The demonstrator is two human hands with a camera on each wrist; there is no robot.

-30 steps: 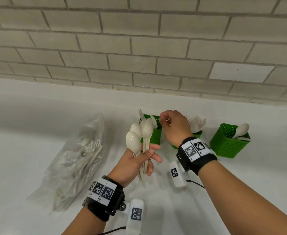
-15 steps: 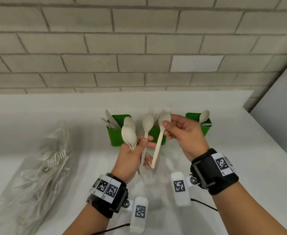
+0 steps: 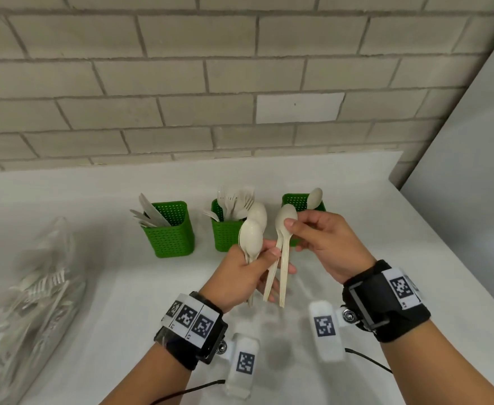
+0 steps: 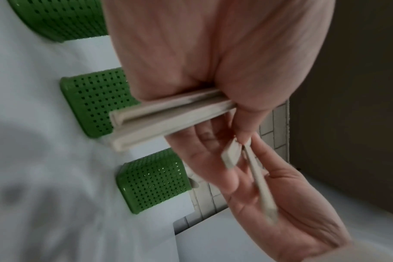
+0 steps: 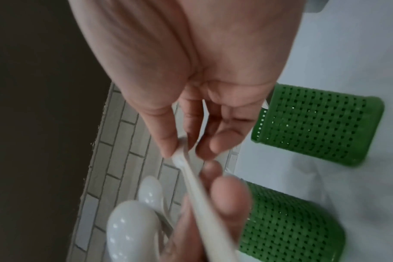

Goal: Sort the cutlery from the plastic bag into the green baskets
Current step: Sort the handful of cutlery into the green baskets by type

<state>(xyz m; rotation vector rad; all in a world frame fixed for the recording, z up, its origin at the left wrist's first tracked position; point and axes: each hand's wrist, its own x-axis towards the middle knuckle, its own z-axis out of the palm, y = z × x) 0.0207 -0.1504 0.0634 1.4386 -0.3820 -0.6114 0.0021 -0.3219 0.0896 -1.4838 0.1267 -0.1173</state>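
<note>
My left hand (image 3: pixel 264 255) grips a bunch of white plastic spoons (image 3: pixel 251 238) upright by their handles (image 4: pixel 168 117), in front of the baskets. My right hand (image 3: pixel 291 226) pinches the neck (image 5: pixel 180 152) of a spoon (image 3: pixel 286 217) right beside that bunch; two handles hang below its fingers. Three green baskets stand in a row behind: the left basket (image 3: pixel 171 238) holds knives, the middle basket (image 3: pixel 225 238) holds forks, and the right basket (image 3: pixel 294 200) holds a spoon (image 3: pixel 314 197). The clear plastic bag (image 3: pixel 26 302) with more cutlery lies at the left.
The white table (image 3: pixel 357 200) runs back to a grey brick wall (image 3: pixel 181 97). Its right edge slants past the right basket, with a grey panel (image 3: pixel 473 171) beyond. Cables trail from both wrist cameras near the front.
My right hand came away from the middle basket and took a spoon from the left hand's bunch. A second handle now hangs under its fingers. The head view swung right.
</note>
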